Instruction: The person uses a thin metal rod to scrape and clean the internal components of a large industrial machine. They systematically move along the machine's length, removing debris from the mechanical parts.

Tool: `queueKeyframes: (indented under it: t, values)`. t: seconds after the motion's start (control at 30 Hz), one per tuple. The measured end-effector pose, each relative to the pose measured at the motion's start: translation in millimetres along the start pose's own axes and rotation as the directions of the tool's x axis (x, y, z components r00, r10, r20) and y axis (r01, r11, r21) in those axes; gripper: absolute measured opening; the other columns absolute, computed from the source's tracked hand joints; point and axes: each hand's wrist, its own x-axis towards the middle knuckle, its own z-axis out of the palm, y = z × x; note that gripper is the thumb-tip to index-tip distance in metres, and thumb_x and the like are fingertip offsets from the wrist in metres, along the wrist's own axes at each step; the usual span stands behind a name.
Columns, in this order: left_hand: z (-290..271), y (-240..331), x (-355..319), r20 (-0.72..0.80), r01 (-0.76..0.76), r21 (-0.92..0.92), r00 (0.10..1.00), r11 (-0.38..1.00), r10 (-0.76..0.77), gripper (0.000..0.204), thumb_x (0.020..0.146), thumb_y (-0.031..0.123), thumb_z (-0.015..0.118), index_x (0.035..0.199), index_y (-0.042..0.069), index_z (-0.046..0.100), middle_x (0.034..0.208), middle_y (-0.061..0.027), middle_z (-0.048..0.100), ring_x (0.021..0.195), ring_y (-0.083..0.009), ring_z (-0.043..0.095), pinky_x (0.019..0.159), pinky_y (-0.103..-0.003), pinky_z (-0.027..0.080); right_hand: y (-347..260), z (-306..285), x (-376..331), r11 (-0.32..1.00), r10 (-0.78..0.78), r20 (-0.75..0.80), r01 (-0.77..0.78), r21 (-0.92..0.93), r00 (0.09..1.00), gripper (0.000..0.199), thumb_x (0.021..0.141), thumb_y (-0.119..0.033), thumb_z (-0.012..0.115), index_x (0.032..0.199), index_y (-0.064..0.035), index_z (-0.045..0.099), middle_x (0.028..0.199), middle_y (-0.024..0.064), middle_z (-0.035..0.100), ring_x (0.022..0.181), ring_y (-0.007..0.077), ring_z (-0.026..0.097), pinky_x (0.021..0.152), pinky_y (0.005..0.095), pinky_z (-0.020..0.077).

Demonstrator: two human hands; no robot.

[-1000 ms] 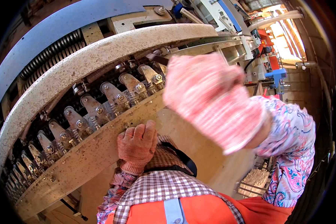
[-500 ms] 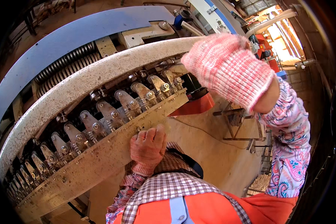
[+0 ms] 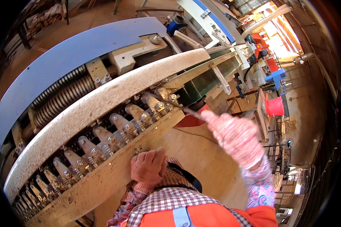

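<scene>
Nearest, an orange vest [image 3: 216, 217] over a checked shirt fills the lower edge. Just above it the left hand [image 3: 147, 166], in a pinkish glove, rests with fingers curled loosely on the dusty front rail [image 3: 102, 181] of the machine, holding nothing, seemingly to steady the body while leaning in. To its right, the right hand [image 3: 235, 136], in a pink knit glove, is raised with its grip clamped on a thin rod [image 3: 191, 112], likely a tool, though its far tip is too small to make out. The rod points up and left into the row of metal fingers [image 3: 121, 126] that runs between the front rail and the pale speckled top bar [image 3: 102, 106], meeting the row near its right end, beside a reddish part [image 3: 189, 121] under the rail. Beyond the bar lie ribbed rollers [image 3: 60, 98] and a blue curved guard [image 3: 83, 53]. Farther right stand a red bucket [image 3: 274, 107] and more machines in bright light.
</scene>
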Motion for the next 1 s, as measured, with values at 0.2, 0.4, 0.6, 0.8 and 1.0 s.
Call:
queueKeyframes:
  t: [0.2, 0.4, 0.6, 0.8, 1.0]
  values:
    - [5.0, 3.8, -1.8, -0.039, -0.045, 0.015, 0.998, 0.999, 0.045, 0.028, 0.076, 0.021, 0.077, 0.103, 0.026, 0.074, 0.087, 0.0065, 0.061, 0.081, -0.0187, 0.064, 0.076, -0.037, 0.049, -55.5, 58.9, -53.2, 0.678, 0.308, 0.131, -0.314, 0.665, 0.942, 0.047, 0.099, -0.028, 0.063, 0.146, -0.0216, 0.060, 0.092, -0.0011, 0.067, 0.059, 0.0169, 0.059, 0.056, 0.0344, 0.0485]
    - [-5.7, 9.3, 2.8, 0.095, -0.050, 0.033, 0.994, 0.998, 0.047, 0.023, 0.078, 0.022, 0.073, 0.100, 0.019, 0.075, 0.089, -0.0008, 0.065, 0.081, -0.0254, 0.064, 0.075, -0.042, 0.051, -144.3, 99.2, -74.2, 0.180, 0.220, 0.443, -0.483, 0.857, 0.869, 0.050, 0.104, -0.031, 0.055, 0.151, -0.0162, 0.053, 0.092, 0.0036, 0.067, 0.064, 0.0168, 0.060, 0.055, 0.0303, 0.0486]
    - [17.0, 11.3, -11.0, 0.048, -0.087, 0.090, 0.995, 0.992, 0.083, 0.024, 0.083, 0.018, 0.071, 0.106, 0.015, 0.073, 0.087, -0.0052, 0.065, 0.080, -0.0305, 0.063, 0.075, -0.044, 0.050, -192.8, 105.9, -77.4, -0.760, -0.160, 0.695, -0.537, 0.366, 0.701, 0.034, 0.104, -0.035, 0.063, 0.132, -0.0149, 0.069, 0.087, 0.0090, 0.072, 0.079, 0.0164, 0.066, 0.073, 0.0363, 0.0537]
    - [34.7, 29.0, -7.4, -0.036, 0.073, -0.201, 0.996, 0.977, -0.082, 0.028, 0.091, 0.016, 0.069, 0.117, 0.006, 0.070, 0.087, -0.0108, 0.065, 0.078, -0.0276, 0.063, 0.075, -0.042, 0.051, -166.1, 127.6, -144.1, -0.923, -0.106, 0.562, -0.291, 0.251, 0.820, 0.033, 0.106, -0.032, 0.062, 0.132, -0.0132, 0.069, 0.089, 0.0000, 0.068, 0.071, 0.0067, 0.059, 0.058, 0.0251, 0.0464]
    - [128.0, 126.3, -3.2, 0.134, -0.034, -0.590, 0.981, 0.807, 0.139, 0.035, 0.101, 0.023, 0.062, 0.130, 0.003, 0.067, 0.095, -0.0099, 0.068, 0.086, -0.0253, 0.066, 0.081, -0.038, 0.054, -132.9, 179.7, -304.8, -0.941, -0.088, 0.728, -0.297, 0.164, 0.680, 0.037, 0.106, -0.038, 0.061, 0.135, -0.0162, 0.069, 0.075, -0.0034, 0.064, 0.053, 0.0026, 0.050, 0.046, 0.0216, 0.0369]
